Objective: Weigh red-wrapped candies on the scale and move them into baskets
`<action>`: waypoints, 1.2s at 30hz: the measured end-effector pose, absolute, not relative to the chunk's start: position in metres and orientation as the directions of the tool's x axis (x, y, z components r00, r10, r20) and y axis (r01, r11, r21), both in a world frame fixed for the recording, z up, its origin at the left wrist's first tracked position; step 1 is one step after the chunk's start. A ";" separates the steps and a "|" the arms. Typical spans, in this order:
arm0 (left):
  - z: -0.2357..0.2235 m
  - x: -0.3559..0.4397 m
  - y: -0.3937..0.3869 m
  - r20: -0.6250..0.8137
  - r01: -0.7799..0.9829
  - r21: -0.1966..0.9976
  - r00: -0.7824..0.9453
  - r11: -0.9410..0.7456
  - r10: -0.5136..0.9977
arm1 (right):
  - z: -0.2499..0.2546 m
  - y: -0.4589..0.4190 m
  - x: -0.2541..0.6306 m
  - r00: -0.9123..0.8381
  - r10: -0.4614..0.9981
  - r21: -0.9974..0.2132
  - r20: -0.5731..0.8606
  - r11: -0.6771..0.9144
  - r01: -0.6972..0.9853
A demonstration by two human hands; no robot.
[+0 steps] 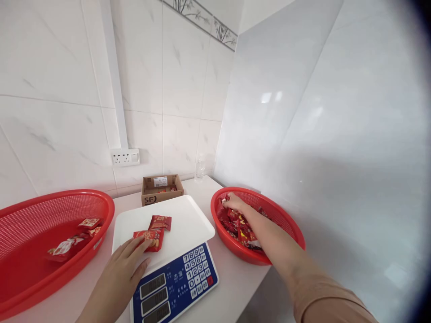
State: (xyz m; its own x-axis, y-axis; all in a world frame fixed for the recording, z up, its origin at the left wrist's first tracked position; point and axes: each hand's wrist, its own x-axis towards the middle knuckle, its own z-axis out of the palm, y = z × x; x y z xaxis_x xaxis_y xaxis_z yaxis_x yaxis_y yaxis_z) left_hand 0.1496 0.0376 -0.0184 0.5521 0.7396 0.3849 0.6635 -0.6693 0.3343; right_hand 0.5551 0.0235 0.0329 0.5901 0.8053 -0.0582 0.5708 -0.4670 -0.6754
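SF on cardboard box (pixel 162 198); 志准, digits 0–9 on scale (pixel 178 287).

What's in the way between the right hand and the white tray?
The left rim of the right red basket. The right hand reaches inside that basket; nothing else visible blocks the gap to the white tray.

You've got bright, diffuse light. Small glare patches on your glossy right-hand wall (pixel 313 134), soft shadow lower down. Dark, blurred vignette on your right edge; weighing-scale LCDs (pixel 154 302) read faint.
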 end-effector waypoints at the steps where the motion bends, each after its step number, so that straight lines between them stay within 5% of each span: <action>1: -0.017 0.149 0.037 0.377 0.664 0.339 0.554 -0.667 0.743 | 0.037 0.022 0.560 0.593 0.802 -0.687 -0.071 -0.471 0.553; 11: -0.006 0.155 0.026 0.355 0.775 0.225 0.498 -0.590 0.791 | 0.086 0.004 0.509 0.391 0.917 -0.734 0.083 -0.209 0.646; 18: 0.011 0.164 0.010 0.207 0.842 0.197 0.465 -0.503 0.861 | 0.066 0.006 0.413 -0.024 0.999 -0.529 0.030 0.036 0.848; 36: 0.013 0.161 0.007 0.146 0.834 0.225 0.482 -0.504 0.864 | 0.056 0.025 0.395 -0.035 0.985 -0.550 0.170 0.125 0.826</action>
